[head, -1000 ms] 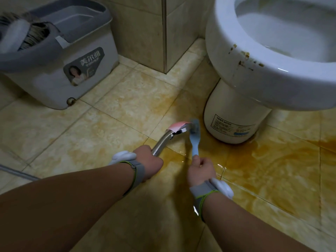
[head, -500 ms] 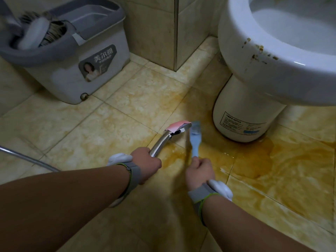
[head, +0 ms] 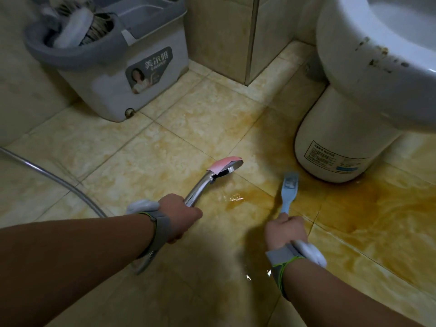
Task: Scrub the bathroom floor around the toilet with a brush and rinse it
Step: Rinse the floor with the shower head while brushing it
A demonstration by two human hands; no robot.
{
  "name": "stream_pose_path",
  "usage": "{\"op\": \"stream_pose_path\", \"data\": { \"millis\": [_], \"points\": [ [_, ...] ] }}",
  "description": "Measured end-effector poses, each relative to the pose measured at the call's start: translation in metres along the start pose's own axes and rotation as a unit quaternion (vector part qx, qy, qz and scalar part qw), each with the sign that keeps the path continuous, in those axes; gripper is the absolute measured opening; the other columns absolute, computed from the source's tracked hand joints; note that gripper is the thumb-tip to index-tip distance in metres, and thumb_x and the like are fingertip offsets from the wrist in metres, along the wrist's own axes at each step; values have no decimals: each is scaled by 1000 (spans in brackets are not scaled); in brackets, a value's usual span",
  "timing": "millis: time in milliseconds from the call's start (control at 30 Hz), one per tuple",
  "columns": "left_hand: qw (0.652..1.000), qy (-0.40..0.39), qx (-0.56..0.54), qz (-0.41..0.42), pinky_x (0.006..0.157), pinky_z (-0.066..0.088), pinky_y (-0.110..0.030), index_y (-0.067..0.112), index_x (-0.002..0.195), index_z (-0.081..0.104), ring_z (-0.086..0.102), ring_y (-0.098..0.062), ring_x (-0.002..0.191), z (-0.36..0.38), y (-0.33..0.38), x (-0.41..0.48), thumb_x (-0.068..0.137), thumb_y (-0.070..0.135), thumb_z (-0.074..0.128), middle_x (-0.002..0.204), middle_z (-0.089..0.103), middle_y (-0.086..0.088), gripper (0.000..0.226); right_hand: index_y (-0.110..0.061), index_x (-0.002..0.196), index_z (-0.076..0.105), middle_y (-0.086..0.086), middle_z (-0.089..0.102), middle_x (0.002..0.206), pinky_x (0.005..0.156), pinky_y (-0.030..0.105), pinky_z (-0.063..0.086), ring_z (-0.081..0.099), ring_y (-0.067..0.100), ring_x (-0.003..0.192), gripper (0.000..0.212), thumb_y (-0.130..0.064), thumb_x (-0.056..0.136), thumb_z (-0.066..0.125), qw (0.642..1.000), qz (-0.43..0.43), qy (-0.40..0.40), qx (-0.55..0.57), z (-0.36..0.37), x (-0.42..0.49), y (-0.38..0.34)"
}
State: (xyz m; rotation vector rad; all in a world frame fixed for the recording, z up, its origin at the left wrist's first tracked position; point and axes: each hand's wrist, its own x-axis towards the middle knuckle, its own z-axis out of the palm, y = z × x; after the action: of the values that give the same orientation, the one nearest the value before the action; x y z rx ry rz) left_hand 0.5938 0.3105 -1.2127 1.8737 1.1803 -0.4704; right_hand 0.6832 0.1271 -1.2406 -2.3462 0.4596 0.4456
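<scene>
My left hand [head: 180,217] grips the chrome handle of a shower head [head: 223,167] with a pink top, aimed low over the wet tile floor [head: 146,156]. My right hand [head: 285,228] holds the handle of a light blue brush [head: 289,188], whose head lies on the floor just in front of the white toilet base [head: 335,142]. Orange-brown water pools on the tiles between the shower head and the toilet. The toilet bowl [head: 368,55] overhangs at the top right, with brown spots on its rim.
A grey and white mop bucket [head: 113,74] with a mop head inside stands at the back left against the wall. The metal shower hose [head: 54,179] runs across the floor on the left. A tiled wall corner [head: 250,38] juts out between bucket and toilet.
The brush and my right hand have moved right, away from the shower head, closer to the toilet base. The view has shifted, with the bucket and toilet now further right in frame.
</scene>
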Motion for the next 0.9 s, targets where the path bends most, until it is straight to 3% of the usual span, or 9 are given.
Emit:
{"op": "stream_pose_path", "data": {
  "millis": [100, 200, 300, 400, 467, 633, 733, 833, 900],
  "points": [
    [1000, 8, 15, 9, 41, 40, -23, 6, 79, 55, 44, -18, 33, -7, -7, 0, 90, 34, 62, 57, 53, -9, 30, -1, 106, 54, 25, 64, 104, 73, 34, 36, 58, 42, 101, 31, -27, 99, 39, 997, -57, -59, 10, 21, -19, -16],
    [1000, 20, 0, 1, 41, 43, -23, 6, 82, 55, 47, -18, 34, -12, -15, -2, 92, 40, 61, 58, 56, -10, 35, -14, 86, 54, 14, 63, 81, 71, 31, 40, 61, 36, 89, 24, -35, 95, 45, 984, -107, -138, 29, 44, -33, -28],
    [998, 30, -44, -24, 40, 43, -24, 3, 85, 55, 48, -20, 37, -22, -28, -7, 93, 38, 61, 61, 55, -12, 37, -18, 71, 50, 13, 62, 70, 73, 39, 53, 64, 36, 78, 28, -39, 90, 51, 971, -132, -200, 23, 65, -43, -29],
    [996, 35, -63, -44, 40, 45, -24, 2, 89, 54, 49, -20, 38, -32, -41, -12, 94, 38, 60, 64, 55, -14, 37, -20, 63, 47, 8, 57, 60, 71, 43, 56, 65, 37, 73, 32, -39, 87, 54, 962, -137, -234, -6, 71, -44, -24],
    [996, 39, -64, -49, 39, 46, -23, 1, 91, 53, 50, -19, 37, -36, -49, -14, 94, 38, 59, 63, 56, -13, 38, -17, 66, 47, 8, 57, 64, 73, 38, 53, 65, 37, 80, 30, -35, 89, 52, 965, -142, -217, -40, 66, -41, -21],
    [998, 57, -20, -27, 47, 51, -29, 3, 82, 56, 52, -22, 39, -32, -64, -9, 93, 47, 57, 55, 59, -10, 46, 2, 105, 52, 26, 60, 111, 78, 36, 39, 56, 39, 105, 26, -15, 98, 35, 990, -78, -91, -69, 35, -41, -14],
    [995, 69, 75, 10, 51, 48, -27, 10, 62, 55, 52, -17, 38, -28, -65, -4, 91, 54, 55, 49, 57, -4, 53, 7, 110, 50, 30, 60, 110, 75, 38, 38, 56, 43, 104, 30, -17, 99, 35, 997, -30, -62, -32, 37, -49, -6],
    [989, 62, 132, 36, 56, 49, -30, 15, 62, 54, 55, -20, 48, -27, -61, -1, 88, 59, 55, 54, 56, -1, 52, -1, 106, 53, 25, 64, 103, 68, 33, 31, 58, 41, 99, 31, -26, 100, 35, 990, -80, -113, -41, 48, -58, -12],
    [986, 53, 154, 47, 59, 52, -33, 16, 62, 55, 57, -20, 50, -27, -62, -3, 88, 62, 54, 55, 57, -1, 53, -8, 98, 53, 20, 66, 93, 71, 34, 40, 61, 38, 91, 28, -32, 98, 38, 979, -117, -162, -34, 58, -61, -16]
  ]
}}
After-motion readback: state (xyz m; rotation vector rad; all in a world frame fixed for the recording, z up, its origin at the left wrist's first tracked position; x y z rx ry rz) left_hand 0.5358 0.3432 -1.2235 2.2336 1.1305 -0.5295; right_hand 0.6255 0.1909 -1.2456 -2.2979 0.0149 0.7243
